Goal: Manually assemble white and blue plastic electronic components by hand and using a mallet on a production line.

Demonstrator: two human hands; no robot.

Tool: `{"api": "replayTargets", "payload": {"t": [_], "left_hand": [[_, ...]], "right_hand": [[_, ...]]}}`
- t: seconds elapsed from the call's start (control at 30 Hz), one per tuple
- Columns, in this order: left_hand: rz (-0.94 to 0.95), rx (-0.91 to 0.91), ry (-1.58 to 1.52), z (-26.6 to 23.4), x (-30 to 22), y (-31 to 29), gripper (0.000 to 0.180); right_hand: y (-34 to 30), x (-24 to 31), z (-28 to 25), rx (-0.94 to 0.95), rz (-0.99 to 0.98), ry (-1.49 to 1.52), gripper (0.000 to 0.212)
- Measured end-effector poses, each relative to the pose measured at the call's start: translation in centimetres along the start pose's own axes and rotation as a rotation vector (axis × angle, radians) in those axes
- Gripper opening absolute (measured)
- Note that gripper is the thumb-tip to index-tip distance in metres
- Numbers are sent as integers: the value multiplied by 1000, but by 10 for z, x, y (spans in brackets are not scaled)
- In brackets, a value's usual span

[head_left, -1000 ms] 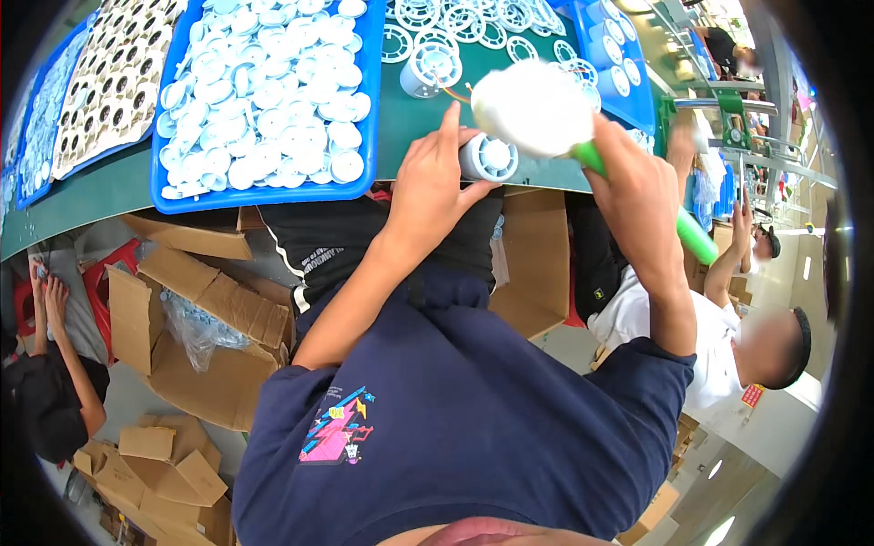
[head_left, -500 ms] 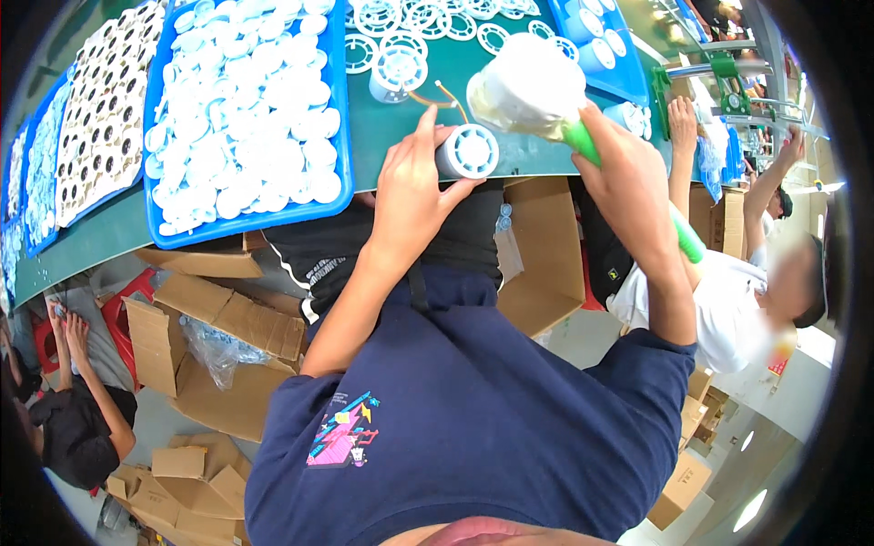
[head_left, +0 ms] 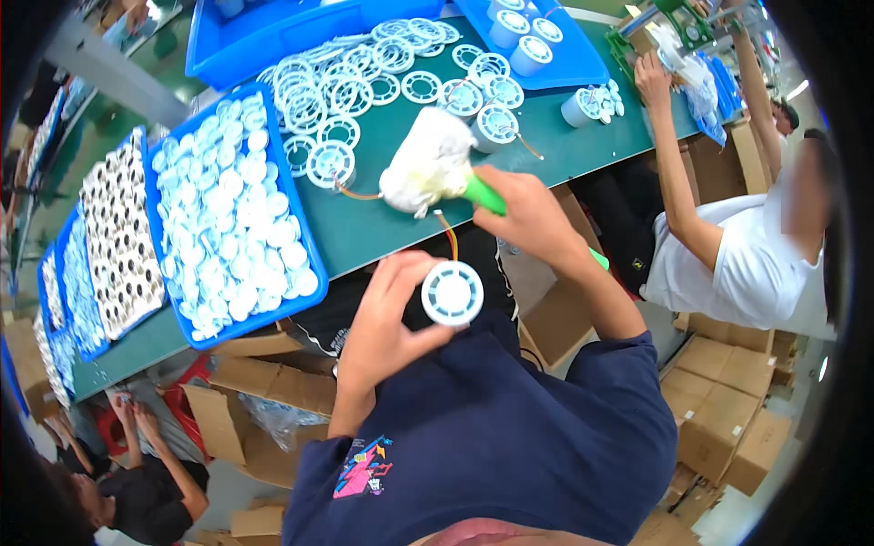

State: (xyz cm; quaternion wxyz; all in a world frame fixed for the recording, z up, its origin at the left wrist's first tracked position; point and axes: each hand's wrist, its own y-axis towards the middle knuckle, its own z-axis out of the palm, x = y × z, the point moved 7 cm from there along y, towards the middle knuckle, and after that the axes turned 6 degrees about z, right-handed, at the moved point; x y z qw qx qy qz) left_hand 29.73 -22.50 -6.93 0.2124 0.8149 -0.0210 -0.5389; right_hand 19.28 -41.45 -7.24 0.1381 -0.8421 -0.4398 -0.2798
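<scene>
My left hand (head_left: 378, 309) grips a small white motor housing (head_left: 452, 293) from its left side, thumb below it. A slotted ring face on the housing points up, and thin coloured wires (head_left: 450, 238) come out at its far side. In my right hand (head_left: 533, 214) is a mallet by its green handle (head_left: 484, 195). Its pale head (head_left: 426, 162), wrapped in white material, hovers over the table edge, beyond the housing and apart from it. Beyond the mallet, another housing with a wire (head_left: 330, 165) stands on the green table (head_left: 387, 238).
Loose slotted rings (head_left: 421, 87) lie across the table. A blue tray (head_left: 259, 320) full of white caps (head_left: 232, 218) is on the left; another blue tray (head_left: 583, 71) holds housings at the far right. A co-worker in white (head_left: 719, 246) sits right. Open cardboard boxes (head_left: 551, 323) stand below the table.
My left hand has brought the housing from the table edge toward my body. The mallet has shifted left and away from the housing. The whole view has turned, showing more of the table.
</scene>
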Motion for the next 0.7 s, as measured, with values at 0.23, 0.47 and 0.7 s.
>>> {"api": "replayTargets", "payload": {"t": [0.23, 0.47, 0.7], "left_hand": [[19, -148, 214, -35, -46, 84, 74], [142, 126, 143, 43, -23, 260, 61], [22, 488, 423, 121, 85, 354, 72]], "right_hand": [[4, -5, 10, -261, -148, -109, 43], [6, -11, 25, -405, -150, -139, 49], [9, -13, 30, -494, -122, -210, 54]]}}
